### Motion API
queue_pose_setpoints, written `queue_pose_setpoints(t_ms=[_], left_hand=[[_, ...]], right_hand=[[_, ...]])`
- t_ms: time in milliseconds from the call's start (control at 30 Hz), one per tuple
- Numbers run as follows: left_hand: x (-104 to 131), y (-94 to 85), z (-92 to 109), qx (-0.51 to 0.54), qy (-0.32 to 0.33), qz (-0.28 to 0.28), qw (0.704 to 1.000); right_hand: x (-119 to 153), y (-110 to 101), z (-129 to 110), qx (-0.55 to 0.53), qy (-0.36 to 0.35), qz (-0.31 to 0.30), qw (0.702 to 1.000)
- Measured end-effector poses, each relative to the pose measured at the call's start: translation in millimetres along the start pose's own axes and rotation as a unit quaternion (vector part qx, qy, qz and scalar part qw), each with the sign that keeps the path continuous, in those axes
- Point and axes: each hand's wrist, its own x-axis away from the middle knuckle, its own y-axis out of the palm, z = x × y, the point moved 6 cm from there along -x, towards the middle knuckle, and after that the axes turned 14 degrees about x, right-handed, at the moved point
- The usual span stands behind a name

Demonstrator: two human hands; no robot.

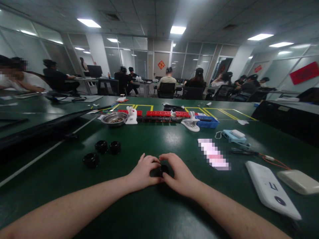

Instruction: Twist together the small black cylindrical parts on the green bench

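Observation:
My left hand [147, 171] and my right hand [178, 174] meet at the middle of the green table. Between their curved fingers and thumbs is a small black round part [163, 170]. Both hands are closed about it from either side, and the fingers cover much of it. Its exact kind cannot be made out. To the left lie three glossy black ring-like parts, a near one [91, 160], a far one [101, 146] and a right one [115, 147], that look much like the one in my hands.
Farther back are a metal bowl [114, 119] of small pieces, two white stands [131, 116], a red strip [161, 113] and a blue tray [208, 122]. On the right lie a white power bank [271, 189], a cream case [297, 181] and cables. People sit at tables beyond.

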Motion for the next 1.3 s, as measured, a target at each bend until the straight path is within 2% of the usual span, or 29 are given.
queue_pose_setpoints(t_ms=[67,167,333,400,500,600,800,933,1000,1167,1300], left_hand=[[0,-0.8,2,0.003,0.001,-0.001,1.000],[1,-2.6,5,0.004,0.001,-0.001,1.000],[0,-1.2,1,0.006,-0.005,-0.009,1.000],[-1,-0.3,0,0.007,-0.007,-0.013,1.000],[-1,-0.7,1,0.009,-0.009,-0.014,1.000],[0,-1.5,3,0.009,-0.009,-0.013,1.000],[-1,-0.8,1,0.007,-0.008,-0.012,1.000],[0,-0.8,1,0.002,-0.009,-0.009,1.000],[0,-1.4,2,0.001,-0.007,-0.006,1.000],[0,-0.5,1,0.000,-0.003,-0.014,1.000],[0,-0.7,0,0.003,-0.003,-0.014,1.000]], right_hand=[[-1,0,5,0.033,0.035,0.013,0.999],[-1,3,10,0.055,0.064,0.000,0.996],[0,3,-1,-0.007,-0.011,-0.027,1.000],[0,2,-2,-0.007,-0.016,-0.018,1.000],[-1,1,6,0.032,0.031,0.008,0.999],[-1,2,11,0.061,0.067,-0.002,0.996],[0,2,-5,0.000,-0.020,-0.035,0.999],[-1,0,4,0.041,0.030,-0.007,0.999],[-2,1,8,0.065,0.056,-0.012,0.996],[-1,4,1,0.022,0.006,-0.056,0.998],[1,1,-3,0.009,-0.010,-0.036,0.999]])
